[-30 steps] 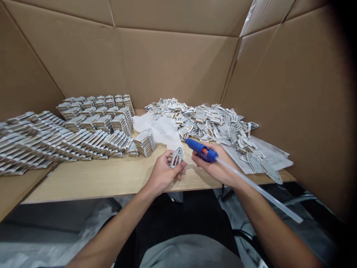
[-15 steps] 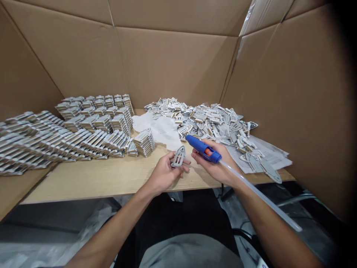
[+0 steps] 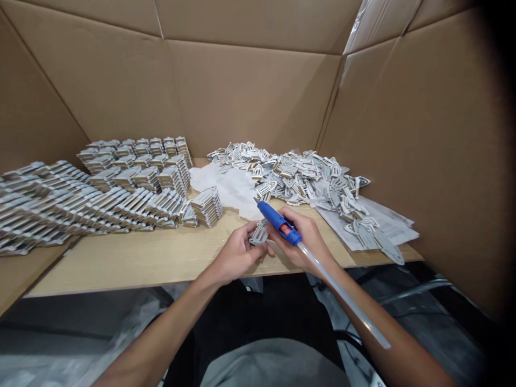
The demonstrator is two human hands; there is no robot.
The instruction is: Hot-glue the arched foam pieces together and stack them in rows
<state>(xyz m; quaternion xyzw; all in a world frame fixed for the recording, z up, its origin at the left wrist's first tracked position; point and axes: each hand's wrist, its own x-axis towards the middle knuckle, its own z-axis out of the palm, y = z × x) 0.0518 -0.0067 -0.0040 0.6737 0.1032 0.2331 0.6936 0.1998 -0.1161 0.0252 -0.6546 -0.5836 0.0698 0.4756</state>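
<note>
Between the fingers of my left hand (image 3: 237, 251) is a small grey arched window-shaped piece (image 3: 259, 233) with slots cut through it. My right hand (image 3: 304, 239) grips a blue glue gun (image 3: 278, 220), its dark tip pointing up and left above the piece. A long clear glue stick (image 3: 342, 293) sticks out of the gun's back and runs over my right forearm. The right fingers come close to the piece and partly hide it; whether they touch it I cannot tell.
Neat stacks of similar pieces (image 3: 147, 180) fill the table's left side. A loose pile of them (image 3: 298, 174) lies at the back right, partly on white paper (image 3: 395, 223). Cardboard walls (image 3: 258, 97) surround the wooden table (image 3: 133, 263).
My right hand and the glue gun have moved left, closer to the piece. The piece in my left hand has tilted and is now partly covered.
</note>
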